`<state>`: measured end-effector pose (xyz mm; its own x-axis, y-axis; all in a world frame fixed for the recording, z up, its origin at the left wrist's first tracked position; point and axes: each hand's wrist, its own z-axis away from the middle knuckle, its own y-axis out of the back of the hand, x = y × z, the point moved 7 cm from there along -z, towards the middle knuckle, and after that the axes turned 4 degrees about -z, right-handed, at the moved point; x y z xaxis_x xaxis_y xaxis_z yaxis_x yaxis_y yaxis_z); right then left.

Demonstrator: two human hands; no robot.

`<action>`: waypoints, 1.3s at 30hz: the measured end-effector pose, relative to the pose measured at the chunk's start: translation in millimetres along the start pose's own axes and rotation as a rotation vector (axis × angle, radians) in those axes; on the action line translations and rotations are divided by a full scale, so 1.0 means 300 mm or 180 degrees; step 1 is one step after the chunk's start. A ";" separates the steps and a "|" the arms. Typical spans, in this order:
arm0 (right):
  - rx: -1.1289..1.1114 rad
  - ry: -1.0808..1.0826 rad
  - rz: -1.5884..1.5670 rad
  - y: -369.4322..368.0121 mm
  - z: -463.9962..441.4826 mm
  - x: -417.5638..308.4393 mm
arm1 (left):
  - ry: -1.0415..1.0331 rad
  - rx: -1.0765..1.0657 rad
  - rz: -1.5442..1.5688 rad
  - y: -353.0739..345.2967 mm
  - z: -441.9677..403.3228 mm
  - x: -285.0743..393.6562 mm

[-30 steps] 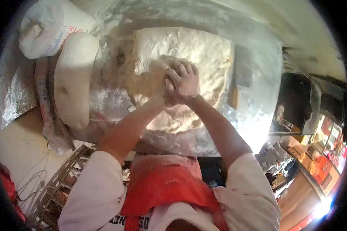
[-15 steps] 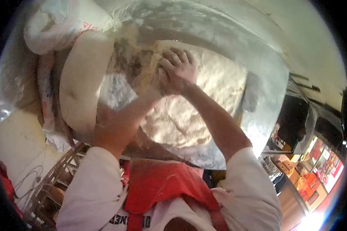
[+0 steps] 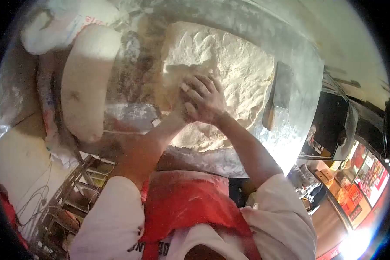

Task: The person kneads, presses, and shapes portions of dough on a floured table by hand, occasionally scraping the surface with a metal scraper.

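A wide, flattened slab of floury dough lies on the metal worktop, its surface dented and wrinkled. My right hand rests over my left hand near the slab's lower left part, fingers slightly apart and draped across it. Most of my left hand is hidden underneath, so its fingers hardly show. Together the hands bear on the dough. Right of the slab lies a flat metal blade with a wooden handle, like a cleaver or dough cutter.
A long, smooth roll of dough lies on the left. Behind it stands a white sack with red print. The metal worktop is dusted with flour. A metal rack is low at left, and a dark box-like unit at right.
Both hands, still stacked, have come nearer to my body across the dough, exposing the slab's far left part. The view has shifted a little, so the worktop sits higher in frame.
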<state>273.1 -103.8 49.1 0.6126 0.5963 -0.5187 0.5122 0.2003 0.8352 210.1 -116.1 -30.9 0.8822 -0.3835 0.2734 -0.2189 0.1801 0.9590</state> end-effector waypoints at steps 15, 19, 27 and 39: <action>0.0584 -0.0482 -0.0264 0.083 0.313 0.138 | -0.0194 -0.0060 -0.0390 -0.090 0.056 0.332; 0.0429 -0.0412 0.0312 0.106 0.281 0.083 | 0.0025 0.0662 0.2032 -0.143 0.055 0.227; 0.0859 -0.0331 0.0477 0.316 -0.052 0.109 | -0.0320 -0.0370 -0.0455 0.201 -0.196 0.210; 0.0418 -0.0424 0.0748 0.130 -0.066 0.255 | 0.0073 -0.0448 0.2567 -0.014 -0.270 0.037</action>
<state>328.1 -35.0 45.5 0.7927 0.5054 -0.3408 0.4152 -0.0385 0.9089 254.6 -47.7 -37.9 0.4846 -0.0693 0.8720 -0.7367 0.5053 0.4495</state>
